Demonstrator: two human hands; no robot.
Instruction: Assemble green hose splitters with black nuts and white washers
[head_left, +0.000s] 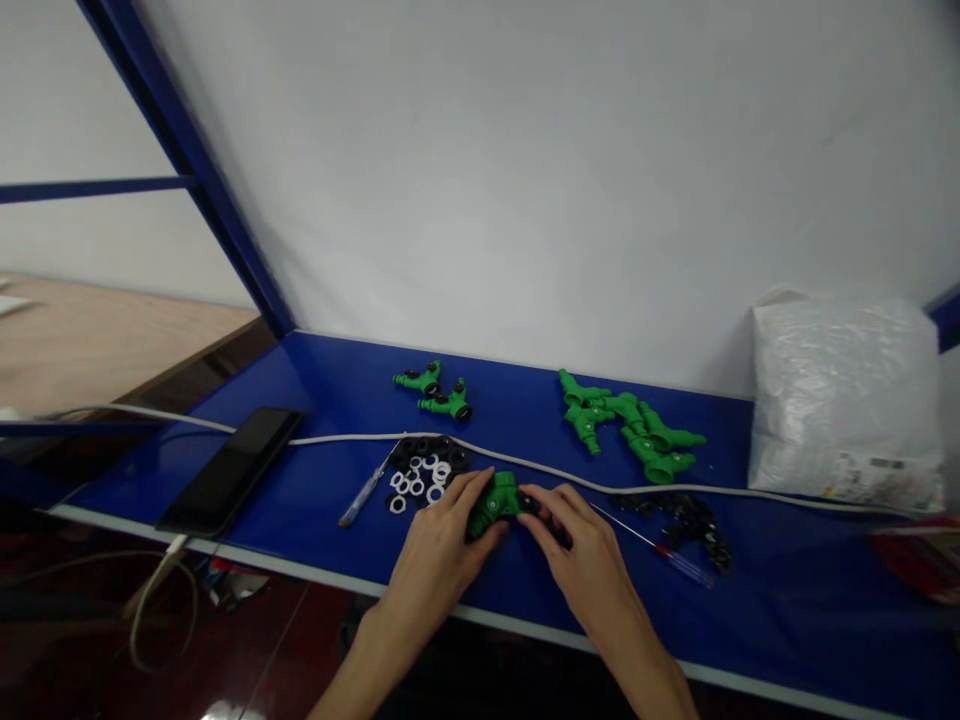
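Near the front edge of the blue shelf, my left hand (pixel 454 525) is closed around a green plastic Y-shaped hose connector (pixel 501 494). My right hand (pixel 574 530) pinches a small black part at the connector's right side; the fingers hide most of it. White ring washers (pixel 417 478) and black rings (pixel 427 446) lie just beyond my left hand. To the right of my right hand is a screwdriver (pixel 682 566) with a clear handle, beside a pile of small black parts (pixel 696 522).
Green connectors with black parts (pixel 448 402) lie at back left, several plain green ones (pixel 634 425) at back right. A second screwdriver (pixel 364 497), a phone (pixel 231 472) and a white cable (pixel 337 438) cross the left side. A white plastic package (pixel 847 400) stands far right.
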